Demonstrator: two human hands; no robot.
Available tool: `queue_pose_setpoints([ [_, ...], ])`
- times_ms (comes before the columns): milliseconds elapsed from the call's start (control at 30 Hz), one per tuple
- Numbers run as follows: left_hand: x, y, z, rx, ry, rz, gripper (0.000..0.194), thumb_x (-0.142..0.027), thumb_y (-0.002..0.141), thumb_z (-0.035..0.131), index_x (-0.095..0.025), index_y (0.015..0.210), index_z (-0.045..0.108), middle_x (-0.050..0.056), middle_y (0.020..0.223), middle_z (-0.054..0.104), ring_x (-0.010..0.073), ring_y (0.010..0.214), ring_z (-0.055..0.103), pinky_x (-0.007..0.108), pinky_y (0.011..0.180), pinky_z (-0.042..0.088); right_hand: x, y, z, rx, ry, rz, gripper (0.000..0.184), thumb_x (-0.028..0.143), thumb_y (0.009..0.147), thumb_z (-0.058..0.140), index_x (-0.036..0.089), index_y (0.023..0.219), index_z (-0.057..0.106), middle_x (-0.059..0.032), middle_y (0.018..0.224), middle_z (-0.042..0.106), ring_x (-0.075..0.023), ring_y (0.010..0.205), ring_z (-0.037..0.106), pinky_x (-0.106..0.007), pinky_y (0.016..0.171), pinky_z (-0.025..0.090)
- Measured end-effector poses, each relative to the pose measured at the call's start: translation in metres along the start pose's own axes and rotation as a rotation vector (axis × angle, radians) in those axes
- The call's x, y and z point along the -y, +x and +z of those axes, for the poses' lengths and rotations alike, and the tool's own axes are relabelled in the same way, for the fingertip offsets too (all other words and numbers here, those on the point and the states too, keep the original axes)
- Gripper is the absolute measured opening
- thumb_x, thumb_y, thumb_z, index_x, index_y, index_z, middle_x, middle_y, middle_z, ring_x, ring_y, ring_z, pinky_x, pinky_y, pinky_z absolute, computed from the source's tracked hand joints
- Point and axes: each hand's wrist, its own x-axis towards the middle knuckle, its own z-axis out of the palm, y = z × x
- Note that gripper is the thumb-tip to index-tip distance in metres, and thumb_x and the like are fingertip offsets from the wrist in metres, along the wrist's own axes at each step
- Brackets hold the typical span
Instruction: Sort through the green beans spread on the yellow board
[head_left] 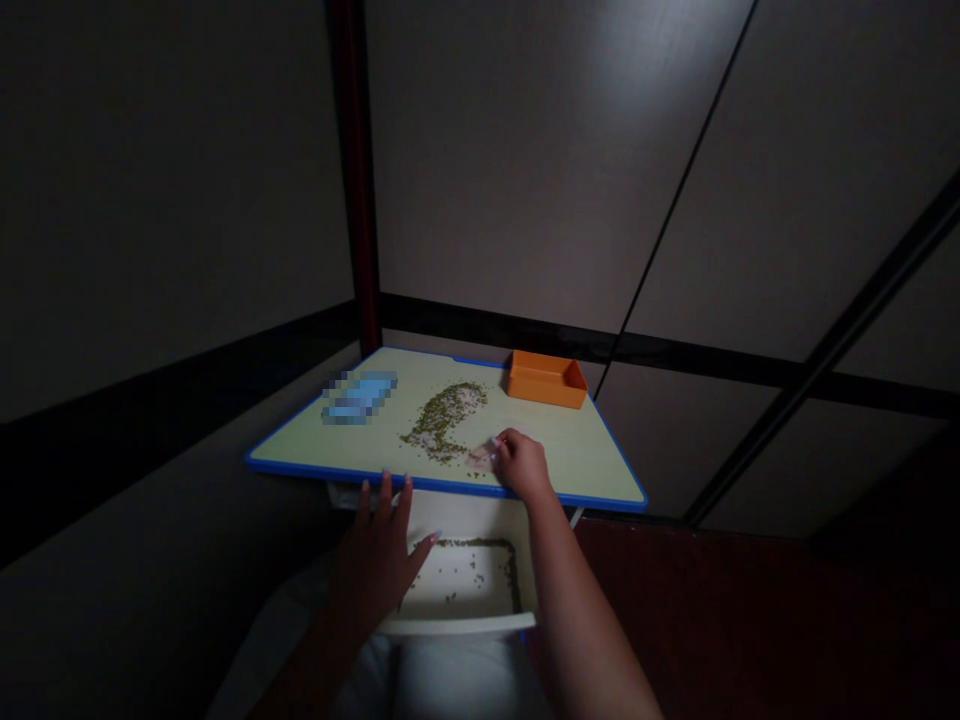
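Observation:
A spread of small green bean-like grains point(442, 415) mixed with paler, pinkish-white bits lies on the pale yellow-green, blue-edged tabletop point(577, 455). At the near end of the spread, my right hand point(523, 462) is closed, its thumb and fingers pinched together over a pale pinkish patch point(481, 457). What it holds, if anything, is too small to make out. My left hand point(386, 550) hangs over the pulled-out white drawer point(465, 622), fingers spread and fingertips at the table's front edge. Several of the green grains lie in the drawer, many along its inner edges.
An orange open box point(547, 385) stands at the table's back right. A blurred-out light blue object point(360, 397) lies on the left. Panelled walls point(525, 170) close in behind and at the left, and dark reddish floor point(697, 600) shows at the right.

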Motion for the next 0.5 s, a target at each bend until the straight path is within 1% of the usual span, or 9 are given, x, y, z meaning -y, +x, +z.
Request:
queue_pose_setpoints([
  [100,0.000,0.000,0.000,-0.004,0.003,0.003,0.071,-0.051,0.081,0.052,-0.012,0.139,0.042,0.022,0.150,0.036,0.0422,0.140,0.028,0.053,0.104,0.039,0.002,0.001,0.000,-0.001,-0.038,0.019,0.017,0.027,0.092,0.051,0.024,0.095,0.067,-0.0019,0.091,0.073,-0.0151,0.083,0.061,-0.023,0.070,0.033],
  [200,0.000,0.001,0.001,-0.005,0.011,0.010,0.071,-0.050,0.080,0.054,-0.012,0.139,0.042,0.023,0.149,0.038,0.0438,0.140,0.028,0.053,0.105,0.038,0.007,0.002,0.001,0.016,-0.097,0.009,0.018,0.028,0.092,0.050,0.024,0.096,0.067,-0.0033,0.093,0.072,-0.0155,0.084,0.061,-0.024,0.071,0.032],
  [300,0.000,0.001,0.000,-0.006,0.009,0.009,0.071,-0.049,0.079,0.054,-0.011,0.139,0.042,0.023,0.149,0.038,0.0438,0.139,0.029,0.054,0.105,0.038,0.012,0.004,0.002,0.026,-0.146,0.000,0.019,0.030,0.093,0.049,0.024,0.098,0.066,-0.0045,0.094,0.072,-0.0161,0.085,0.061,-0.025,0.073,0.031],
  [500,-0.002,0.001,-0.003,0.015,0.022,-0.002,0.070,-0.049,0.081,0.052,-0.013,0.140,0.041,0.022,0.150,0.037,0.0437,0.139,0.029,0.053,0.103,0.040,0.017,0.006,0.005,0.048,-0.149,-0.050,0.017,0.027,0.093,0.049,0.024,0.099,0.065,-0.0049,0.096,0.071,-0.0171,0.090,0.060,-0.027,0.077,0.030],
])
